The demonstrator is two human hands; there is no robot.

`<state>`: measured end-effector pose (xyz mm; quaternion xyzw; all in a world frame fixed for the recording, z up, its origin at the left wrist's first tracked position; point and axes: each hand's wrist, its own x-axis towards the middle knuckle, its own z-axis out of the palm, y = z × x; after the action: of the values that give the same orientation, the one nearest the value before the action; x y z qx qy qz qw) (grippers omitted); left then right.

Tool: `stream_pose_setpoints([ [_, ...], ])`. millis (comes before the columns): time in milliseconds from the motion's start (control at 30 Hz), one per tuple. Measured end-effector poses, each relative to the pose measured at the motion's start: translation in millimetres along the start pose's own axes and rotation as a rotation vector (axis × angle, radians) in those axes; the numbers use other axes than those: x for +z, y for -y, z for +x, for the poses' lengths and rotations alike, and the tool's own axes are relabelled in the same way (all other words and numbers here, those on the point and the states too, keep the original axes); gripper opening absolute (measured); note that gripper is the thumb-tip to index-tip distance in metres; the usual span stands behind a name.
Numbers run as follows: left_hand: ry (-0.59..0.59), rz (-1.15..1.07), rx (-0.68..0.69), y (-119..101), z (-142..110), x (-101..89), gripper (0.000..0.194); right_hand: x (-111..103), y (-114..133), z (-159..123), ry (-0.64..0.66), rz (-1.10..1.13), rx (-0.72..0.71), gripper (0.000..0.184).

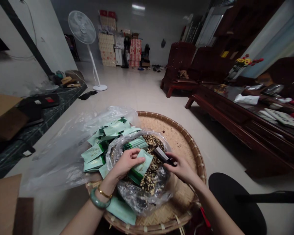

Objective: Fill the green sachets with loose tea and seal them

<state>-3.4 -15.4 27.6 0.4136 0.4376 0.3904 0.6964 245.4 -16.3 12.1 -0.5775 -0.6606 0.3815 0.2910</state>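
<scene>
My left hand (126, 162), with a green bangle at the wrist, is closed on a small green packet (142, 166) held over a clear bag of dried loose tea (150, 176). My right hand (182, 168) pinches a small dark scoop (163, 155) whose tip points at the packet's mouth. The tea bag rests in a round woven bamboo tray (186, 143). Several more green packets (105, 143) lie in a large clear plastic bag (68, 153) at the tray's left.
A black round stool (235, 202) stands at the lower right. A dark wooden table (254, 120) with clutter runs along the right, a dark stone ledge (26, 137) with boxes along the left. A white standing fan (88, 42) and stacked cartons stand far back.
</scene>
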Motion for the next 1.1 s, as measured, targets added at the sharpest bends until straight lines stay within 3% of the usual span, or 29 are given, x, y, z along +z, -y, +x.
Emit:
stream_pose_setpoints([
  [100,-0.102,0.023,0.068,-1,0,4.0,0.041,7,-15,-8,-0.022,-0.286,-0.074,0.047],
  [200,-0.166,0.070,0.142,1,1,9.8,0.032,10,-9,-12,-0.049,-0.382,-0.105,0.042],
  [300,-0.175,0.073,0.155,5,2,15.2,0.030,17,16,-12,-0.063,-0.187,-0.144,0.034],
  [400,-0.227,0.102,0.181,8,2,17.4,0.029,36,39,-8,0.009,0.046,-0.147,0.032],
  [500,-0.262,0.137,0.201,11,1,13.6,0.031,59,46,-2,0.016,0.098,-0.187,0.021],
  [600,-0.225,0.204,0.173,12,-3,5.4,0.033,73,41,3,-0.044,0.144,-0.170,0.024],
  [700,-0.185,0.296,0.157,11,-5,-0.6,0.022,75,40,2,-0.035,0.173,-0.186,0.025],
  [833,-0.224,0.337,0.218,9,-6,1.2,0.018,68,46,0,-0.012,0.183,-0.187,0.021],
  [967,-0.266,0.334,0.247,9,-4,4.1,0.024,63,48,0,0.024,0.269,-0.124,0.019],
  [1100,-0.243,0.288,0.185,10,-4,-0.2,0.034,61,45,0,0.124,0.435,-0.019,0.023],
])
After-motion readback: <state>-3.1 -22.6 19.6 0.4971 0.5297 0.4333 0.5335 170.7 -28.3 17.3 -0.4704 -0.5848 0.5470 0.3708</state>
